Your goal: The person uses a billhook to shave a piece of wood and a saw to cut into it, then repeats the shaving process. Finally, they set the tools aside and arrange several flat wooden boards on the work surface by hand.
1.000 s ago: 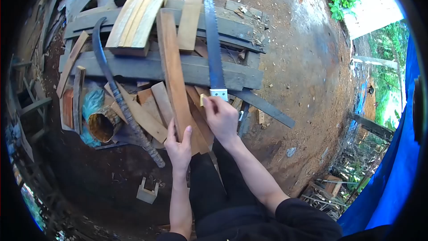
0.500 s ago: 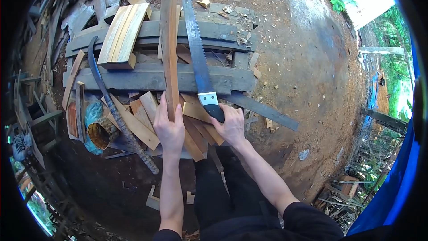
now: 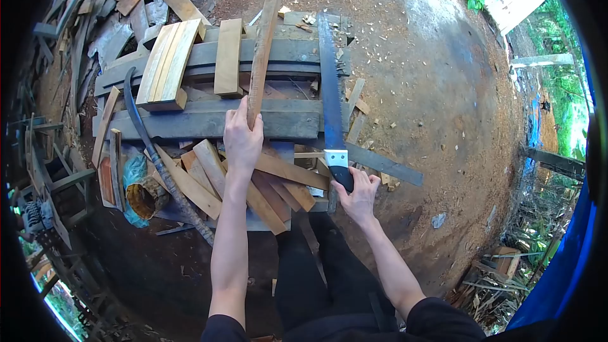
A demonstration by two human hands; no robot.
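Observation:
My left hand [image 3: 242, 136] is closed round the near end of a long wooden strip [image 3: 263, 50], which points away from me above the grey beams [image 3: 221, 119]. In my right hand [image 3: 359, 195] is the black handle of a hand saw [image 3: 330, 88]. Its toothed blade points away from me, to the right of the strip and apart from it. A short wooden block [image 3: 228, 57] lies across the far beams, left of the strip. Beside that block sits a stack of pale cut boards [image 3: 170, 63].
A long curved blade with a wrapped handle [image 3: 166, 174] leans across the beams at left. Loose offcuts [image 3: 259, 206] lie in front of me, near a blue plastic bag [image 3: 134, 171]. Scrap wood [image 3: 126, 19] is heaped at the far left.
The saw has moved right and toward me, away from the strip. My left hand has raised and tilted the strip to the right, uncovering the short block.

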